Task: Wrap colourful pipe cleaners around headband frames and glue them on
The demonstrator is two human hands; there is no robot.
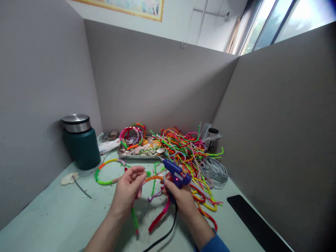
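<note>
Left hand [128, 190] grip pinching a pipe-cleaner hoop [154, 196], right hand [181, 199] grip closed around a blue glue gun [174, 172], near the worktop's [52, 217] front edge.

grey partition walls [157, 80] | pale green desk [52, 210] | bright window [283, 17]

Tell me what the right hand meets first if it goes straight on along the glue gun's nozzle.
Likely the metal tray of shells: the right hand points the glue gun up-left at its near rim. Depth is unclear.
</note>
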